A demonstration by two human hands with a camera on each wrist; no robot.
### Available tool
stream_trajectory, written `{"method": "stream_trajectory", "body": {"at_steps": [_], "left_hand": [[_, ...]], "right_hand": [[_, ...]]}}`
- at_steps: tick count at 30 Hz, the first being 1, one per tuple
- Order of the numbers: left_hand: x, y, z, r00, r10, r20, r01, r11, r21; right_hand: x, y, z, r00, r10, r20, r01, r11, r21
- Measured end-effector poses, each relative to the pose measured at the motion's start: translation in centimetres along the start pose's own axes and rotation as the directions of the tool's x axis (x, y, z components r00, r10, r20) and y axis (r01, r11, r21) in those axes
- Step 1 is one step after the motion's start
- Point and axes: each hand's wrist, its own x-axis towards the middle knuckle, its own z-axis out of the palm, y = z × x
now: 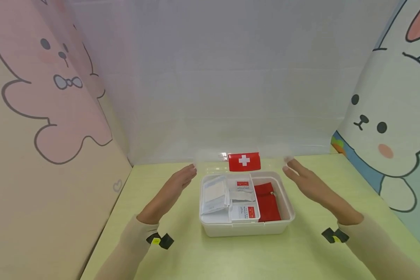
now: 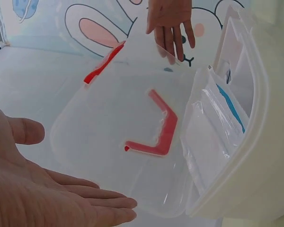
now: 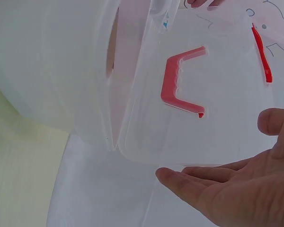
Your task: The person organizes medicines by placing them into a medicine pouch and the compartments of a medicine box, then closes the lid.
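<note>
Left hand (image 1: 173, 190): fingers straight, palm turned inward, holding nothing, fingertips near the left edge of the clear plastic lid (image 2: 128, 127). Right hand (image 1: 313, 186): likewise flat and spread, beside the lid's right edge; contact cannot be confirmed in any view. The lid stands raised at the rear of the white rectangular plastic first-aid box (image 1: 246, 227), centre of the head view, and carries a red handle (image 2: 156, 127) and a red label with a white cross (image 1: 244, 161). Inside the box: white packets (image 1: 215, 194) at left, a red pouch (image 1: 267, 202) at right. The box rests on a pale green tabletop (image 1: 231, 256).

Risk: the lid appears unsupported by any grip; it could drop forward or fall back, and an uneven push from one palm could skid the light box.
</note>
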Motion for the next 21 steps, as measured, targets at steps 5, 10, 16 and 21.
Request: {"method": "stream_trajectory", "body": {"at_steps": [5,10,16,21], "left_hand": [[-0.7,-0.2,0.3,1.000,-0.011,0.019,0.011,0.999,-0.030],[-1.3,-0.3,0.6,1.000,-0.020,0.021,0.021,0.999,-0.033],[-1.7,-0.7,0.7,0.999,-0.020,0.035,0.021,0.999,-0.031],[-2.0,-1.2,0.8,0.998,0.018,0.059,-0.017,0.999,-0.027]], "right_hand": [[-0.7,0.3,0.6,1.000,-0.030,-0.004,0.030,0.999,-0.023],[-1.3,0.7,1.2,1.000,-0.023,-0.006,0.023,0.999,-0.024],[-2.0,1.1,1.4,1.000,-0.021,-0.002,0.021,0.999,-0.028],[-2.6,1.3,1.6,0.999,-0.049,-0.009,0.049,0.999,0.003]]}}
